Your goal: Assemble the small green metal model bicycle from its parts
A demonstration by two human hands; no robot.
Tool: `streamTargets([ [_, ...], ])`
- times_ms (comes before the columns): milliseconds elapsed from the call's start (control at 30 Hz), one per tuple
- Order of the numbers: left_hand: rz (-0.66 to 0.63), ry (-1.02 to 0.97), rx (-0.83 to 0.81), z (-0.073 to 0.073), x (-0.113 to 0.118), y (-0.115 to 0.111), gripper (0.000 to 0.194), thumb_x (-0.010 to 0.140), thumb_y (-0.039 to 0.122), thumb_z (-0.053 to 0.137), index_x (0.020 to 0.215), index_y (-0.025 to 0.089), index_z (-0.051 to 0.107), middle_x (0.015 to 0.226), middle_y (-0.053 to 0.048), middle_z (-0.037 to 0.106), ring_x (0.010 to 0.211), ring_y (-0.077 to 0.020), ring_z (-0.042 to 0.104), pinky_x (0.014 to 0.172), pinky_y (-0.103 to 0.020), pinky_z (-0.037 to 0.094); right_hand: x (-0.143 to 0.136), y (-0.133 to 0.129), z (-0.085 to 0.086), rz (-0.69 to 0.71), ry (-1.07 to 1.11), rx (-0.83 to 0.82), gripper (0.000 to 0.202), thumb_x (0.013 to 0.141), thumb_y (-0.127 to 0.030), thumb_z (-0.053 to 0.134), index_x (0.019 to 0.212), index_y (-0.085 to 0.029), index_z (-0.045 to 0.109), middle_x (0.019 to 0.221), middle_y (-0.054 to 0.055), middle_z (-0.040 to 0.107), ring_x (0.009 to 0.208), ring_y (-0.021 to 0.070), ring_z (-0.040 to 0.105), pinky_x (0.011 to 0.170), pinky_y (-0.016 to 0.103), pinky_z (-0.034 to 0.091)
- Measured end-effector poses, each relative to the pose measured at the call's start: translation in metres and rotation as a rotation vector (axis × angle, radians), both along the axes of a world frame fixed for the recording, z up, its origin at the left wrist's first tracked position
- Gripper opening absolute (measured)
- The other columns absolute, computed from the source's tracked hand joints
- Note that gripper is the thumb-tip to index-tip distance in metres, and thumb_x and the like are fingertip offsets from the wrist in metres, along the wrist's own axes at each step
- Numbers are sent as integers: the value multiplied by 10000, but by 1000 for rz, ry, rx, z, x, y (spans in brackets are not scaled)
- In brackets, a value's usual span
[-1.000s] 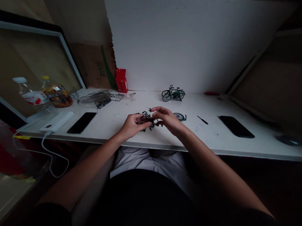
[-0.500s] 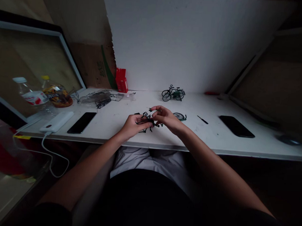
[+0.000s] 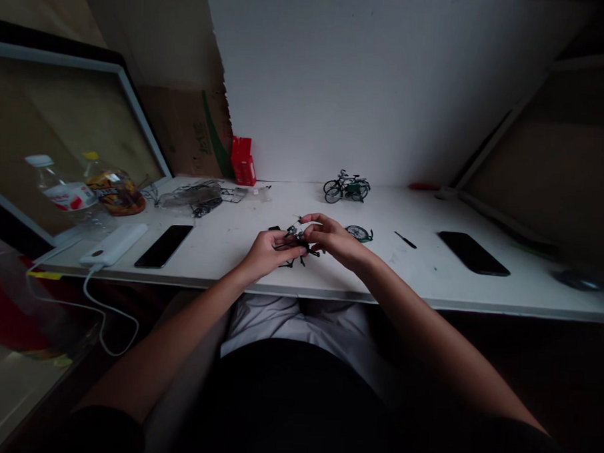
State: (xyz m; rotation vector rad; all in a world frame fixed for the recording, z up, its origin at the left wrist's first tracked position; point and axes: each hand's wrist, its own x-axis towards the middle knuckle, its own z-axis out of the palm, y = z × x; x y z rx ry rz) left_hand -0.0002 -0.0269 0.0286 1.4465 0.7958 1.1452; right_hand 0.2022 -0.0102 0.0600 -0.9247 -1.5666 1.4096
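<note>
While gripping the miniature bicycle frame (image 3: 298,238) with the left hand (image 3: 262,251), with the right hand (image 3: 334,242) hold unclear, beware of dropping it at the desk's front edge (image 3: 289,291) through slackness.

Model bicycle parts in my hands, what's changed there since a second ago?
Not much: your right hand has eased slightly left, and the model bicycle parts have shifted a little. Both hands keep their grip. Your left hand, the loose wheel and the screwdriver stayed put.
</note>
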Motion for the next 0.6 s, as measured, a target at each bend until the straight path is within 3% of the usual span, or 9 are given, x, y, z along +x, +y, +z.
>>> streamTargets([
  [200,-29,-16,-21,-1,1,0,465,693,316,942,1084,119,784,1087,-128,812,976,-265,776,953,-400,566,-1,-2,1,50,39,-15,439,776,-276,758,1180,-242,588,876,-13,611,755,160,568,649,288,434],
  [600,-23,-6,-11,0,0,0,459,705,336,935,1077,128,764,1090,-131,807,948,-252,776,934,-403,586,-1,-2,3,-6,54,-76,386,792,-268,654,1175,-240,612,981,34,666,893,211,622,737,327,471],
])
